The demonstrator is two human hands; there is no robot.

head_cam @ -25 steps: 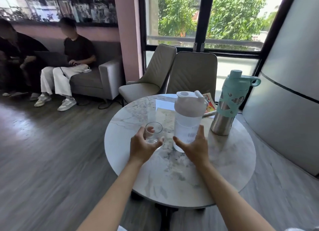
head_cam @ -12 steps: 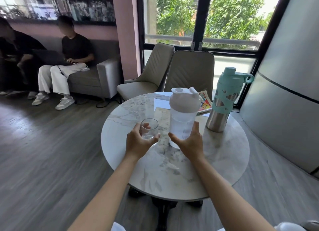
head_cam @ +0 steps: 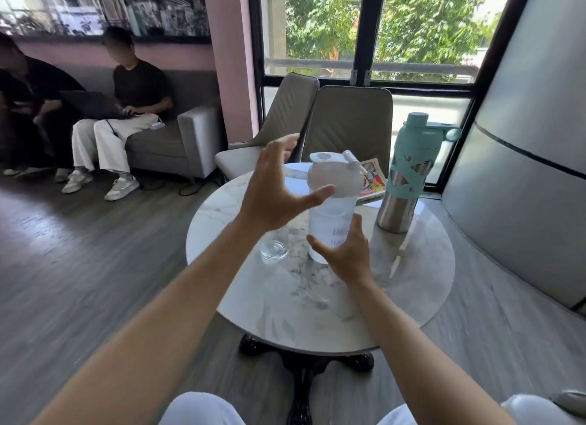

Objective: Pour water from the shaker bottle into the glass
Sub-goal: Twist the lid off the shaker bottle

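Note:
A translucent white shaker bottle (head_cam: 332,215) with a white lid stands upright on the round marble table (head_cam: 320,297). My right hand (head_cam: 345,256) wraps its lower part, thumb on the left and fingers on the right. A small clear glass (head_cam: 274,250) stands on the table just left of the bottle; my left forearm hides its upper part. My left hand (head_cam: 276,193) hovers in the air beside the bottle's lid with fingers spread, holding nothing.
A steel bottle with a teal sleeve and cap (head_cam: 409,177) stands at the back right of the table, a colourful booklet (head_cam: 372,180) behind the shaker. Two beige chairs (head_cam: 345,123) stand beyond the table. Two people sit on a grey sofa (head_cam: 165,139) at the left.
My left hand has let go of the glass and risen to lid height, fingers spread. My right hand stays on the shaker bottle. The camera moved closer.

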